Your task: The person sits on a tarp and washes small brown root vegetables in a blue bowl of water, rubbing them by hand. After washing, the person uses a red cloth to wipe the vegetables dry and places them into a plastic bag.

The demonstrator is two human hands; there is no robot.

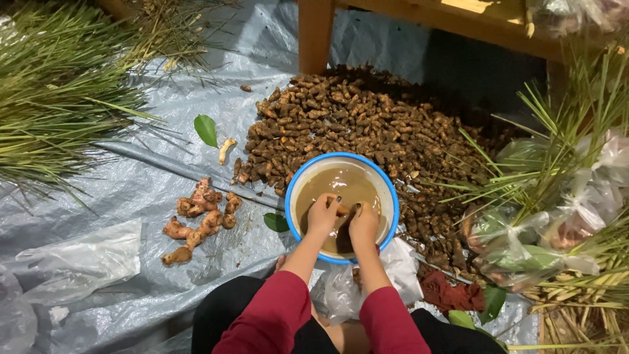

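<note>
Both my hands are dipped in a white bowl with a blue rim (293, 190) full of muddy brown water. My left hand (322, 214) and my right hand (363, 223) are side by side and together hold a small orange-brown root piece (343, 210) at the water's surface. The fingers are curled around it. My sleeves are dark red. Just beyond the bowl lies a big pile of small muddy turmeric-like roots (354, 124).
Several cleaner ginger-like roots (200, 216) lie left of the bowl on a grey plastic sheet (131, 190). Grass bundles (52, 92) fill the upper left. Bagged bundles and stalks (563, 216) crowd the right. A wooden table leg (316, 33) stands behind the pile.
</note>
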